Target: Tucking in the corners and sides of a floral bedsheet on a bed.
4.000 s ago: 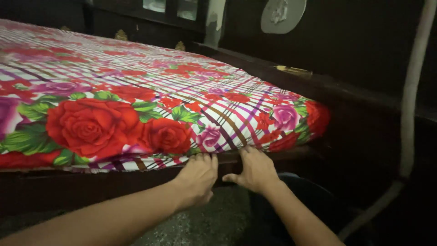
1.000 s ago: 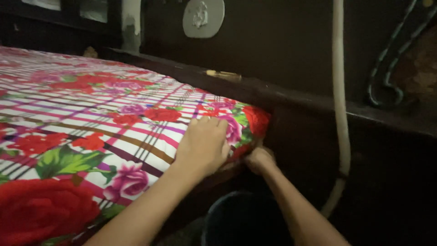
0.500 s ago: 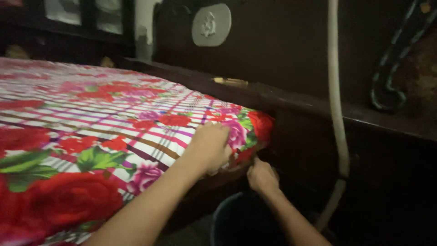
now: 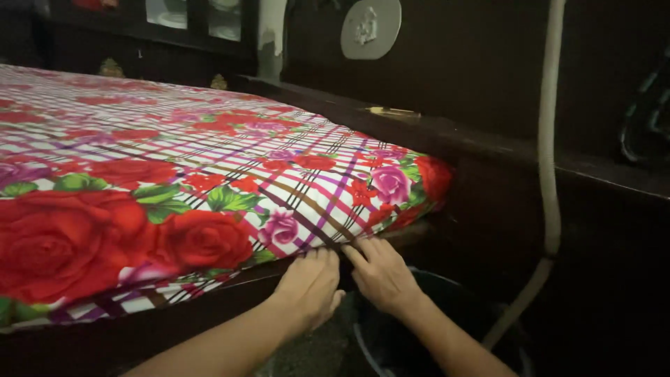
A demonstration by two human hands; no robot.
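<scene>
While both forearms come in from six o'clock, the left hand [image 4: 310,283] and the right hand [image 4: 380,274] sit side by side at the lower edge of the mattress, fingers pressed flat and pushed in under the hem of the floral bedsheet [image 4: 209,174]; neither is clenched, and whether the fingertips pinch cloth I cannot tell, since they vanish into the seam between the sheet and the dark wooden bed frame [image 4: 160,318]. Below the right wrist, toward five o'clock, the rim of a dark bucket [image 4: 447,286] shows on the floor. Judging by how the cloth lies, the tucking looks well along: from the hands toward two o'clock the sheet wraps the mattress corner [image 4: 429,183] smoothly and tightly, while toward eight o'clock a loose strip of checked hem hangs over the frame, which looks like the part left to push in. Farther up, toward twelve o'clock, the top of the sheet spreads flat with few wrinkles. Beyond it runs the dark footboard ledge [image 4: 488,143], a pale hose [image 4: 548,160] hangs at two o'clock, and a grey round plaque [image 4: 370,26] sits on the far wall.
</scene>
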